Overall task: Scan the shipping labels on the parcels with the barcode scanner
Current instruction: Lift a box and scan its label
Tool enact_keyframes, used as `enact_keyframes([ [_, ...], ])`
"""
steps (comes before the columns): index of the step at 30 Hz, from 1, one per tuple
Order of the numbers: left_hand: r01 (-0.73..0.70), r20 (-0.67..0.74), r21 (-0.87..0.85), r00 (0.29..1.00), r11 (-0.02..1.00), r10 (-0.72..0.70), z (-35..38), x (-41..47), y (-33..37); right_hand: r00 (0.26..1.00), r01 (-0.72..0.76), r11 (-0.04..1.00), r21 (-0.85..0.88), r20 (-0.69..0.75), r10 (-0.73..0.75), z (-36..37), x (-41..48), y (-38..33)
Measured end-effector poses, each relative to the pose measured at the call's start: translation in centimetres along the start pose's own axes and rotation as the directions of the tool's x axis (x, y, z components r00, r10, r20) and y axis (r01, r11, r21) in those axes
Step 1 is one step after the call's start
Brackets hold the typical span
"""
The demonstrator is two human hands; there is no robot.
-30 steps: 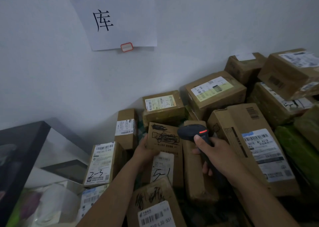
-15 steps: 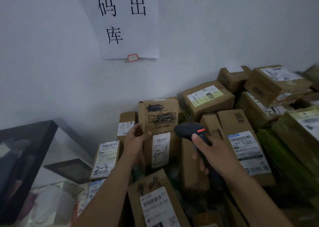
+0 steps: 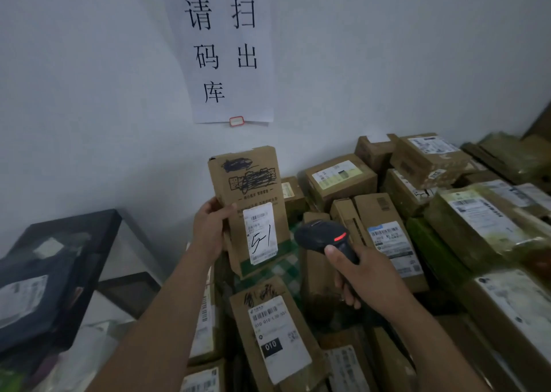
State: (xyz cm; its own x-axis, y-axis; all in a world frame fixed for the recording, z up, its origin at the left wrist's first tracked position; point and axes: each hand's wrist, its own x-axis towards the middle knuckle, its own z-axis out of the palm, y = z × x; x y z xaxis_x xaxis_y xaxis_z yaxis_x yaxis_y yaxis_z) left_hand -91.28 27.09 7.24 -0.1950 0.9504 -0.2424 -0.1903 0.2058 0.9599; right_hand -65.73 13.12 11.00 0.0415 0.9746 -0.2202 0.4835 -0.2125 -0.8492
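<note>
A tall brown cardboard parcel (image 3: 249,189) stands upright above the pile, black scribbles on its upper face. Its white shipping label (image 3: 260,236) carries a barcode and a handwritten mark. My left hand (image 3: 210,227) grips the parcel's left edge, thumb on the front face. My right hand (image 3: 365,275) holds a black barcode scanner (image 3: 323,236) by its handle, a red light lit on its head. The scanner's head sits just right of the label, pointing toward it.
A pile of labelled cardboard parcels (image 3: 340,177) fills the right side up to the white wall. Another labelled box (image 3: 277,332) lies directly below the held parcel. A paper sign (image 3: 222,51) hangs on the wall. A dark shelf unit (image 3: 65,236) stands at left.
My left hand has lifted the parcel from the pile and stood it upright. The right hand has kept the scanner beside it, and the camera has tilted upward.
</note>
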Motion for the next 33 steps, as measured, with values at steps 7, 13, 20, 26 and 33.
enact_keyframes([
  [7, 0.012, 0.004, -0.009, 1.0, 1.0, -0.012, -0.4, -1.7, 0.9, 1.0, 0.018, 0.999, 0.042, 0.008, -0.019, -0.1, -1.7, -1.3],
  [13, 0.006, 0.014, -0.008, 1.0, 1.0, -0.006, -0.4, -2.3, 0.7, 0.999, 0.038, 0.998, 0.059, 0.023, -0.039, -0.3, -2.2, -1.8],
  [20, -0.006, -0.027, 0.024, 1.0, 1.0, 0.007, -0.6, -1.5, 0.1, 1.0, 0.024, 0.996, 0.089, 0.0, -0.025, -0.8, -1.4, -1.4],
  [26, -0.021, -0.203, 0.137, 0.978, 0.99, 0.049, -0.3, -0.4, -1.2, 0.996, -0.015, 0.987, 0.162, -0.08, 0.029, -1.6, 0.6, 0.0],
  [33, -0.03, -0.152, 0.311, 0.985, 0.95, 0.081, 1.0, 1.4, -4.0, 0.993, -0.049, 0.983, 0.179, -0.096, 0.067, -1.5, 3.1, 2.4],
])
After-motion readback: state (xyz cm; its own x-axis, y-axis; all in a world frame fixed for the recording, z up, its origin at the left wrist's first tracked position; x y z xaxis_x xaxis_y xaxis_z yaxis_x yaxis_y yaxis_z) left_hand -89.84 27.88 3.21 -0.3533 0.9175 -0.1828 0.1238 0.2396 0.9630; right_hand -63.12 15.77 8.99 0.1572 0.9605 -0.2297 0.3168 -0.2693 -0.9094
